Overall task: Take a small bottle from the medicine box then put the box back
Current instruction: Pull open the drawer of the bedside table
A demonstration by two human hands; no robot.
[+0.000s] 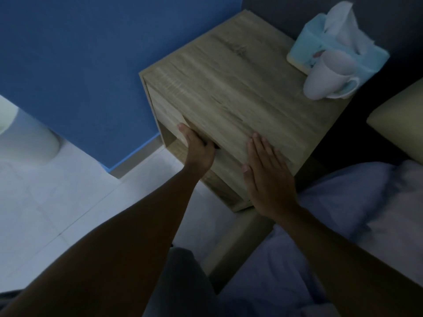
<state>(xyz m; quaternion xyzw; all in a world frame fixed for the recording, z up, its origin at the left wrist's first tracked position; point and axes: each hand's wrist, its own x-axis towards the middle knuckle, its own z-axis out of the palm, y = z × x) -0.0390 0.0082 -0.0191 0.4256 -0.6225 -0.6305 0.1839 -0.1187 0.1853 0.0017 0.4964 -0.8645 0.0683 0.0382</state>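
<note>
A wooden bedside cabinet [229, 88] stands against the blue wall. My left hand [198, 149] is at its front, fingers curled under the edge of the drawer front [164, 113] with the thumb along it. My right hand [266, 177] lies flat, fingers apart, on the near corner of the cabinet top. No medicine box and no small bottle show in the head view.
A blue tissue box [338, 51] and a white mug [327, 78] lying on its side sit at the far right of the cabinet top. A bed with pale bedding [343, 225] and a pillow [398, 126] is at right. White tiled floor [57, 202] lies at left.
</note>
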